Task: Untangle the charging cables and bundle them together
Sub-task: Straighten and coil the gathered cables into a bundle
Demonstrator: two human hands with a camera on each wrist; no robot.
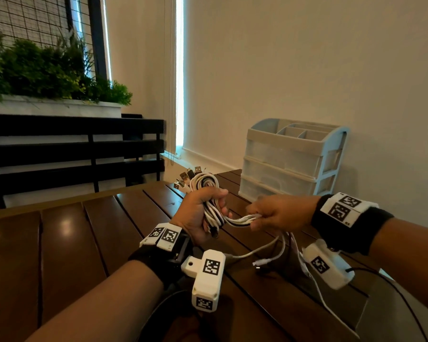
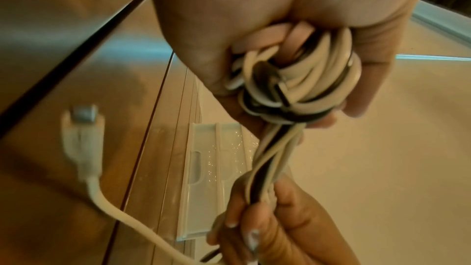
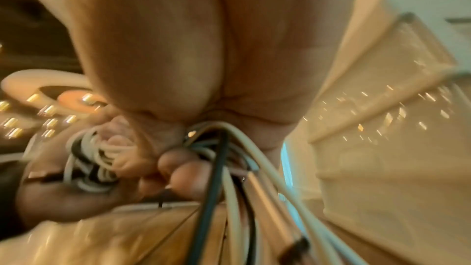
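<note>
A bundle of white and black charging cables is looped in my left hand, which grips the coil above the wooden table; several USB plugs stick out behind it. In the left wrist view the coil fills the fist. My right hand holds the cables' straight run a short way to the right. In the right wrist view those strands pass through the curled fingers. Loose ends hang down onto the table.
The slatted brown wooden table lies under both hands. A pale plastic drawer organizer stands at the table's far right by the wall. A black bench and a planter with greenery are behind on the left.
</note>
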